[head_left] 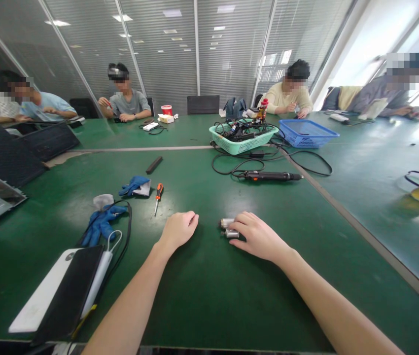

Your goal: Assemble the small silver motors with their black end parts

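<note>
Half curled, my right hand [256, 236] rests over the metal cylinders [231, 233]; I can't tell if it grips. My left hand [179, 230] is folded closed, left of them. Being round, they might roll across the surface [213, 291] if bumped.

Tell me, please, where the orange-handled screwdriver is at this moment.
In the head view, the screwdriver lies on the green table, left of centre, beyond the left hand and just right of the farther blue glove.
</note>
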Available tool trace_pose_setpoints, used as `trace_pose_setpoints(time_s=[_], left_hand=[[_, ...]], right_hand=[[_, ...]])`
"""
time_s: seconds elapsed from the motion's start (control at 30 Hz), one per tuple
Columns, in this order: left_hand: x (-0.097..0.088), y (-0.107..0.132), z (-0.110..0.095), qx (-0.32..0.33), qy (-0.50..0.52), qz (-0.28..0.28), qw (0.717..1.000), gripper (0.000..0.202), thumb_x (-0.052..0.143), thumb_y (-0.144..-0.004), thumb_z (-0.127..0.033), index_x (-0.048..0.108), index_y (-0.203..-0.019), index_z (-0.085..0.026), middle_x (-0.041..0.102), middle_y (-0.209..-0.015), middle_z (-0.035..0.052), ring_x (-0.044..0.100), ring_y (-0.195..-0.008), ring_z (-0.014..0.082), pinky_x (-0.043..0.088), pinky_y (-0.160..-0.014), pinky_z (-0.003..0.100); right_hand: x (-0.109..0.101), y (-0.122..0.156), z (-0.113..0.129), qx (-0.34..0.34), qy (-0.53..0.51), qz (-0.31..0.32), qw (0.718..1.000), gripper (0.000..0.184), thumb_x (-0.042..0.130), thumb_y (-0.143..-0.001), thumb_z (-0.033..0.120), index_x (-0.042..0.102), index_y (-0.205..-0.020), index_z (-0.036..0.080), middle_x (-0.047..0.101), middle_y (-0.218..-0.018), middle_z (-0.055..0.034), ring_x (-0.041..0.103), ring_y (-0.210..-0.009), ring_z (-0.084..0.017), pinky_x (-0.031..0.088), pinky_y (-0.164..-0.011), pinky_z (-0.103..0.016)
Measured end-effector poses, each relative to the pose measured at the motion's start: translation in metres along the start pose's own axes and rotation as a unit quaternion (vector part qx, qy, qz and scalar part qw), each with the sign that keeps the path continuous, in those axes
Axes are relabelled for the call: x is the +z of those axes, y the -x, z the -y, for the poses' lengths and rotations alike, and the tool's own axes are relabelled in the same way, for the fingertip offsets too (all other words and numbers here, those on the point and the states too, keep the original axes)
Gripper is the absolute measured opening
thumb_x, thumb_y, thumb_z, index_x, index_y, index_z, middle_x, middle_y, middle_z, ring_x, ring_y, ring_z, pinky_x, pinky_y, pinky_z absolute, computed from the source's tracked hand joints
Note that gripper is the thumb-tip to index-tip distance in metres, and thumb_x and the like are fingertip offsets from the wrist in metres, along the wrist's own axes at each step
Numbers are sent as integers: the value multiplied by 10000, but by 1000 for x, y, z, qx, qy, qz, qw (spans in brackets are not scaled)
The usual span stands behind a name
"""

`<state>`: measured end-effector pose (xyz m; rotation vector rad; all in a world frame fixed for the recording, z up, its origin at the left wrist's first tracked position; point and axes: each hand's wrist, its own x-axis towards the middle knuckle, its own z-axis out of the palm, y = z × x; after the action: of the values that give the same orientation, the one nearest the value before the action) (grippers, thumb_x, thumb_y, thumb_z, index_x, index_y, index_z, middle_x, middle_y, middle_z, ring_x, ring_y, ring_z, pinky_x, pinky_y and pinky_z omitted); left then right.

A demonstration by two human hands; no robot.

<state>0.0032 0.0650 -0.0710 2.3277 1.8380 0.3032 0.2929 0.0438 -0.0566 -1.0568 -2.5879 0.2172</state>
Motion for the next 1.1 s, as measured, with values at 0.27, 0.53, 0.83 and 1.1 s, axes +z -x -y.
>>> trace_pose_setpoints(time_s=[0.27, 0.53, 0.83, 1.1], left_hand=[[0, 1, -2, 8, -1, 1, 1000, 435, 368, -1040, -431, 665, -815, -206, 708, -801, 79, 625, -728, 209, 296, -653, 316], [0, 1, -1, 13, -2, 3, 1000, 431, 374, -1044, -424, 668, -812, -209, 712, -809, 75, 630, -733, 212, 301, -655, 316], [3, 0, 0, 24, -6, -5, 1000, 431, 367, -1046, -423, 664, -818, -212, 710, -810, 73, 622, -733, 210, 294, -656, 316], [4, 1, 1, 14, -5, -4, 1000, 424, 382, -1045, -426, 673, -827, -208, 713, -815, 75, 637, -758, 219, 311, -667, 319]], right_hand=[[-2, -1, 3, -13, 4, 0, 1000, 263, 615, -915, 227, 659, -1174, 225, 617, -1034, -85, 567, -983, -250, 485, -889, -409], [-1, -1, 7, -1, 23, 4, 1000, 176, 637, -853, 225, 644, -1026, 200, 614, -982, -75, 539, -935, -242, 445, -877, -396], [-5, 0, 9, -8, 12, 14, 1000, 214, 633, -855, 225, 664, -1067, 219, 618, -986, -72, 532, -944, -239, 414, -885, -387], [-6, 0, 9, -14, -4, 16, 1000, 195, 633, -869, 230, 669, -1060, 236, 626, -997, -66, 538, -956, -238, 405, -892, -389]])
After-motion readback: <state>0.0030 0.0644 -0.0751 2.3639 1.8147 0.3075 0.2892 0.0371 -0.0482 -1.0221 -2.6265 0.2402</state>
